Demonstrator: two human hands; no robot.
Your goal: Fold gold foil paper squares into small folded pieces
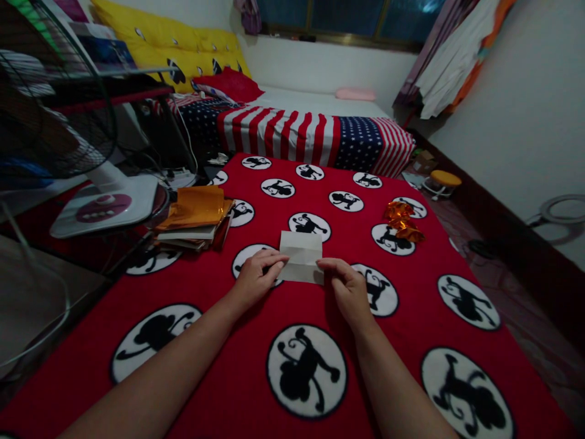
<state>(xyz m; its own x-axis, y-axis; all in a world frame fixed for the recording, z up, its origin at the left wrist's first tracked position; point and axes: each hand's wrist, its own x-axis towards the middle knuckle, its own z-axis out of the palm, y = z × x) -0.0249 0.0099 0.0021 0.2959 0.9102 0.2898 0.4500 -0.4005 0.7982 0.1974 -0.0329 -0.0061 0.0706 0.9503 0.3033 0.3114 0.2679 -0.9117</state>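
While left hand (256, 275) and right hand (351, 294), nearly closed, pinch its opposite edges, the center-frame paper (300, 249) lies creased but unfolded.

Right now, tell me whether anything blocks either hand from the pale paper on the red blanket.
Nothing visible does. The left hand and right hand have fingertips at opposite sides of the pale paper. The orange-topped stack and crumpled orange foil lie well aside.

Red cloth (247, 372), creased sheet (301, 253), paper stack (194, 213), orange foil (402, 221)
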